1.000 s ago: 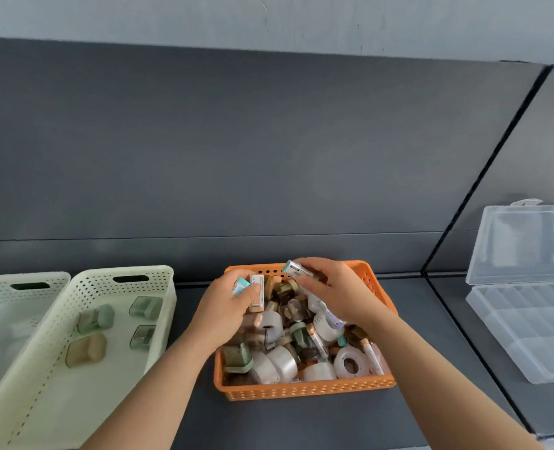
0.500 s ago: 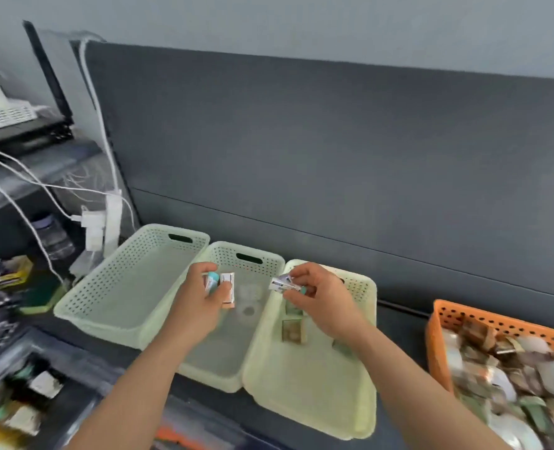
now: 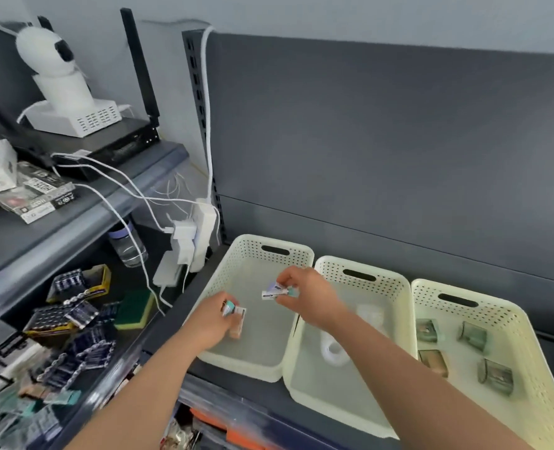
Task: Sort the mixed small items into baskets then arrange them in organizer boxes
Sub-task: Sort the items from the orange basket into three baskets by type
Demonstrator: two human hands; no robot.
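Three pale green perforated baskets stand side by side on the dark shelf. Both hands hover over the left basket [image 3: 236,254]. My left hand [image 3: 215,323] grips two small teal-and-white packets [image 3: 235,311]. My right hand [image 3: 311,298] pinches one small white packet [image 3: 274,292] with a teal end. The middle basket [image 3: 402,306] holds white tape rolls [image 3: 334,350], seen blurred. In the right basket [image 3: 525,339] lie several small greenish clear items [image 3: 472,334]. The orange basket is out of view.
To the left stands another shelving unit with a white camera [image 3: 50,56], a black router [image 3: 119,141], a white power strip with chargers and cables [image 3: 188,241], a glass jar [image 3: 127,248] and packs of batteries [image 3: 71,316] on the lower level.
My view has swung further left and the orange basket has gone out of frame. Both hands have carried their packets leftward, from over the middle and right baskets to over the left basket.
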